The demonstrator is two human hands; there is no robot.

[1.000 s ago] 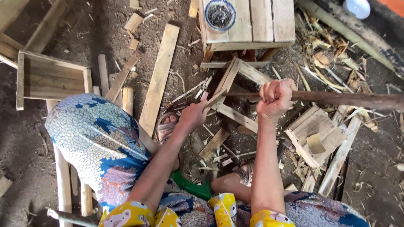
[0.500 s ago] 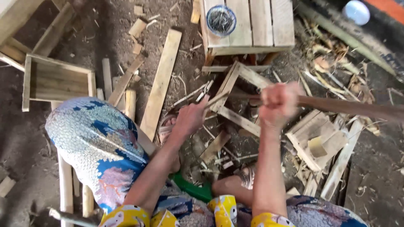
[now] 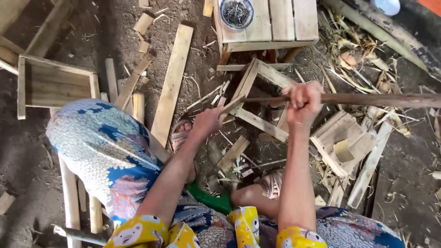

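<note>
Clearly risky: right hand [image 3: 303, 102] clamped round long stick [image 3: 367, 99], left hand [image 3: 209, 120] fingers pinched on its tip beside wooden frame [image 3: 264, 98]; could slip, jab fingers.

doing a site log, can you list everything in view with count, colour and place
long stick: one, dark brown, running right from the hands
square wooden frame: one, pale, centre, under the stick
slatted pallet: one, pale wood, top centre
bowl of nails: one, blue rim, on the pallet
open wooden box: one, pale, left
long plank: one, pale, left of centre
small crate: one, pale, right
wood scraps: many, pale, on the dirt
left hand: at the stick's near end
right hand: fist round the stick
</note>
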